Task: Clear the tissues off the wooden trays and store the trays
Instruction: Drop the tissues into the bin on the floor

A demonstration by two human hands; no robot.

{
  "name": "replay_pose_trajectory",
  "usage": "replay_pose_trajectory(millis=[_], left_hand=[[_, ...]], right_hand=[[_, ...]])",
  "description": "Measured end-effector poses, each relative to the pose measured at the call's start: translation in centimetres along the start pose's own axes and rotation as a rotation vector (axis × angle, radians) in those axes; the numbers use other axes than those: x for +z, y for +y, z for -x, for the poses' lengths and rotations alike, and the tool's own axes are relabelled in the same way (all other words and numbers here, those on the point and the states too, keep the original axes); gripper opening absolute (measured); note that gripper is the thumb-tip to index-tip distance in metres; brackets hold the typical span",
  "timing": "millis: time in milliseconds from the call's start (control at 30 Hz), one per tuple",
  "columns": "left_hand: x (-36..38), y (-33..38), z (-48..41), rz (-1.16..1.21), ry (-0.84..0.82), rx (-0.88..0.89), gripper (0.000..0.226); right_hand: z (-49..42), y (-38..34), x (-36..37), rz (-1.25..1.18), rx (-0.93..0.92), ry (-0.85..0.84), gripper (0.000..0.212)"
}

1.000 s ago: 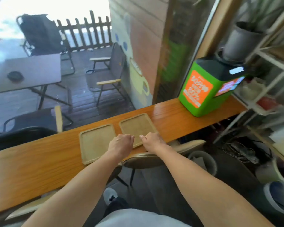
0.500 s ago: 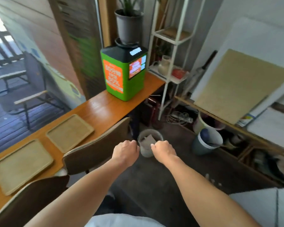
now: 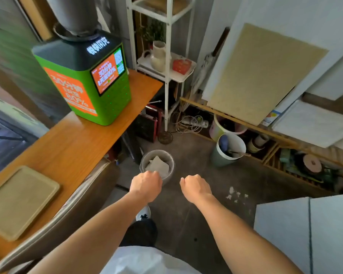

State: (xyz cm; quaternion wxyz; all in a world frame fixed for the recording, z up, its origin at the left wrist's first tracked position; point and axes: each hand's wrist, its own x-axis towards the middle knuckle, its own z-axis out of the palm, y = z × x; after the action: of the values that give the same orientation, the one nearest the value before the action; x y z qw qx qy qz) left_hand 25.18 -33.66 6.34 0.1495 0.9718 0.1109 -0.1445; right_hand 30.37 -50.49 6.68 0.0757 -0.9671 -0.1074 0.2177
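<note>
One wooden tray [image 3: 18, 200] lies bare on the orange wooden counter [image 3: 77, 145] at the left edge of view. A small round waste bin [image 3: 145, 161] stands on the floor with crumpled tissue [image 3: 157, 166] inside. My left hand [image 3: 146, 185] is a closed fist at the bin's near rim. My right hand [image 3: 195, 187] is also a closed fist, just right of the bin and apart from it. The backs of both hands face me, so anything inside the fists is hidden.
A chair back [image 3: 67, 218] stands between me and the counter. A green charging kiosk [image 3: 87, 86] sits on the counter's far end. A white shelf [image 3: 166, 76], a bucket [image 3: 229, 149], cables and boards crowd the right. White scraps [image 3: 236, 194] lie on the floor.
My view swung right from the two trays on the counter toward the floor. Both fists left the trays and now hang over the waste bin; one tray is out of frame.
</note>
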Motion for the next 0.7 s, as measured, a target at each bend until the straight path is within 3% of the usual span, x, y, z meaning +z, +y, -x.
replay_pose_trajectory(millis=[267, 500, 700], left_hand=[[2.2, -1.7, -13.4, -0.011, -0.152, -0.123, 0.029], [12.8, -0.7, -19.4, 0.128, -0.324, -0.350, 0.032], [22.8, 0.0, -25.2, 0.226, -0.404, -0.508, 0.024]], right_hand=[[-11.9, -0.1, 1.0, -0.050, 0.046, -0.089, 0.053], [-20.9, 4.1, 8.7, -0.100, 0.088, -0.265, 0.048], [-28.9, 7.8, 17.2, -0.054, -0.014, -0.363, 0.040]])
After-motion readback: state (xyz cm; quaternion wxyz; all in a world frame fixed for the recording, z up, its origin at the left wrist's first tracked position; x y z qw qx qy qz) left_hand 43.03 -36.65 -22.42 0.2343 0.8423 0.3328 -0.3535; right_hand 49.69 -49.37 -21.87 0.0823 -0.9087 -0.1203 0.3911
